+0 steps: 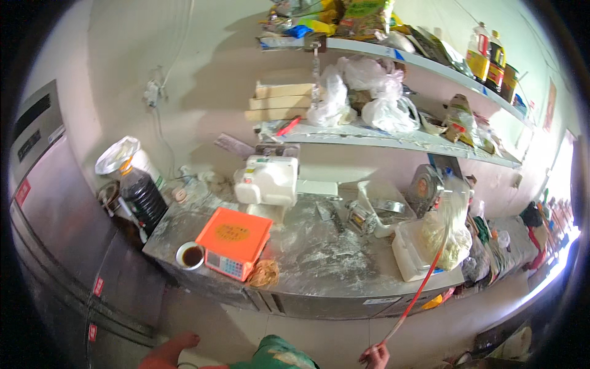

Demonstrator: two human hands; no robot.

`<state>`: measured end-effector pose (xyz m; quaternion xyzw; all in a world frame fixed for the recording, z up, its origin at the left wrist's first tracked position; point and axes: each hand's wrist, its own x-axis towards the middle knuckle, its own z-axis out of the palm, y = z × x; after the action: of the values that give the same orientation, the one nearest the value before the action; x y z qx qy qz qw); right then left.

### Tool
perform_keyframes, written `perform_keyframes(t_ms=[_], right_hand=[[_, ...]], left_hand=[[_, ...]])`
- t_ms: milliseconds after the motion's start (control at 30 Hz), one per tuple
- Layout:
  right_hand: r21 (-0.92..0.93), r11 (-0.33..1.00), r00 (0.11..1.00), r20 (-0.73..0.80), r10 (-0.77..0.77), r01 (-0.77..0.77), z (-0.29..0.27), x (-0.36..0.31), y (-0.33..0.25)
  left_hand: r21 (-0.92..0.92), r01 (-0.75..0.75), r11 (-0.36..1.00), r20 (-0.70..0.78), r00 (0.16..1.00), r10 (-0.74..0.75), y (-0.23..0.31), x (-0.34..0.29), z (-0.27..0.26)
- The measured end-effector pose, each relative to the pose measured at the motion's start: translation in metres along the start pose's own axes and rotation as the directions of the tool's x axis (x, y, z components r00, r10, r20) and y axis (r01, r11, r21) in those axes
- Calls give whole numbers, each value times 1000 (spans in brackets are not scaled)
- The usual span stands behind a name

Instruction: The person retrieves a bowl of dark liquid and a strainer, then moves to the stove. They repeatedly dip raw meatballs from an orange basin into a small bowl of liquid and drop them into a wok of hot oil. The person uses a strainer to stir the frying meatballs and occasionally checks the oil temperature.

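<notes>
One long red stick (pixel 418 296) slants up before the worktop's (pixel 307 270) right end, and the right hand (pixel 375 354) has its fingers wrapped closed around the lower end. Steering it looks like the step in hand; the next move calls for a steady wrist, as the tip overlaps the clear bag (pixel 458 249), touching or not, I can't tell. Over on the orange scale's (pixel 236 237) side, the left hand (pixel 187 340) looks curled, its contents unclear.

Extending bare L forearm (pixel 162 355) up & rightward from lower edge, w/ small, blurry bare L hand (pixel 188 339) at its end, grip unclear. Holding bare R hand (pixel 376 355) low, R of centre, w/ fingers (pixel 370 352) curled in, well apart from L.
</notes>
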<state>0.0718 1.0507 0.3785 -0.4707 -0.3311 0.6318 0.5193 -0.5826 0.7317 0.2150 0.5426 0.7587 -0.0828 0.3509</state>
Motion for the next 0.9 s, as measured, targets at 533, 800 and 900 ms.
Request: perform_keyframes(t_ms=[533, 800, 900], right_hand=[[-350, 771, 846, 260, -466, 532, 49, -7, -4], [324, 942, 994, 94, 62, -89, 162, -33, -55], [238, 969, 998, -11, -58, 59, 213, -54, -85]], left_hand=[[-10, -441, 898, -323, 851, 414, 280, 119, -153], [-288, -806, 518, -387, 592, 706, 433, 93, -99], [-308, -763, 569, -384, 646, 659, 421, 84, -96]])
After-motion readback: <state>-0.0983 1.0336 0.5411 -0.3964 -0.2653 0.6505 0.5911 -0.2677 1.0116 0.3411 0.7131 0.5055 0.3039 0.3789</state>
